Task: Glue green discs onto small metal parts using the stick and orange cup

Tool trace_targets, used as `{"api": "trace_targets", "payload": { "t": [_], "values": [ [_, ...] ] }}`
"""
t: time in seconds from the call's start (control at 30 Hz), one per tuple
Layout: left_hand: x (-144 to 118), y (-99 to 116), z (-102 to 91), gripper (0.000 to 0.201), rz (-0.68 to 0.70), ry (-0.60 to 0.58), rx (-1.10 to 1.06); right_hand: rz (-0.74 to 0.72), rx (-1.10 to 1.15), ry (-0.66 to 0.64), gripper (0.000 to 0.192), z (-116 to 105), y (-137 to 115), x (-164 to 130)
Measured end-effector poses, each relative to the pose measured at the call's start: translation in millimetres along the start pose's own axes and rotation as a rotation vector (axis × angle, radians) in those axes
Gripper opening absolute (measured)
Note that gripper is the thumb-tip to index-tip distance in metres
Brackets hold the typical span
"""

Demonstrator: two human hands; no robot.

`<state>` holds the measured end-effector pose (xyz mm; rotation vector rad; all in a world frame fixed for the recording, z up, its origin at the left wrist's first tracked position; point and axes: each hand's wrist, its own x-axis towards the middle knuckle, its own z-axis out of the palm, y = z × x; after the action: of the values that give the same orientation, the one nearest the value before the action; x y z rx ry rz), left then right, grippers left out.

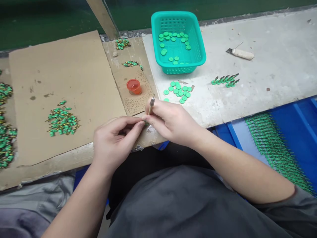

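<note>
My left hand (115,138) pinches a tiny green piece near the table's front edge, mostly hidden by the fingertips. Against it rest the thumb and fingertips of my right hand (170,120), which also holds a thin brush-like tool (151,105), its dark tip pointing up and away. Just beyond the hands is a small red cup (134,86) with liquid in it, on a speckled piece of cardboard (133,104). Loose green discs (178,90) lie on the table beyond my right hand. A pile of small green and dark parts (63,119) sits left of my left hand.
A teal basket (179,67) holds more green discs. To the right lie a utility knife (242,54) and several assembled pieces (224,80) standing in rows. Below the table's right edge, many green pieces (277,148) fill a tray. Another person's clothing (37,201) shows at lower left.
</note>
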<state>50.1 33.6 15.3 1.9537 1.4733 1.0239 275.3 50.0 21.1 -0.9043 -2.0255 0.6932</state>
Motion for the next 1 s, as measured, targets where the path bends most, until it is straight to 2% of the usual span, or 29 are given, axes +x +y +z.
{"api": "trace_targets", "payload": {
  "t": [0.2,0.37,0.57,0.63,0.77,0.8,0.87,1.0],
  "values": [
    [2,2,0.2,0.010,0.025,0.010,-0.014,-0.011,0.011,-0.042,0.011,-3,-5,3],
    [2,2,-0.5,0.014,0.019,0.010,-0.008,0.007,-0.058,-0.100,0.016,-1,-10,3],
    [2,2,0.1,0.019,-0.007,-0.003,-0.011,-0.018,-0.087,-0.128,0.014,0,-7,5],
    [1,3,-0.2,0.019,-0.015,-0.010,-0.019,0.002,-0.033,-0.043,0.015,-4,-5,2],
    [0,5,-0.2,0.020,-0.068,-0.028,-0.036,0.260,0.210,0.384,0.019,-11,-5,-20],
    [0,5,0.1,0.020,-0.092,-0.028,-0.049,0.325,0.287,0.441,0.020,-12,-5,-28],
    [-1,5,0.2,0.021,-0.147,-0.023,-0.091,0.400,0.404,0.453,0.021,-12,-7,-42],
    [0,12,-7.7,0.022,-0.232,-0.014,-0.224,0.449,0.479,0.439,0.029,-11,-8,-56]
  ]
}}
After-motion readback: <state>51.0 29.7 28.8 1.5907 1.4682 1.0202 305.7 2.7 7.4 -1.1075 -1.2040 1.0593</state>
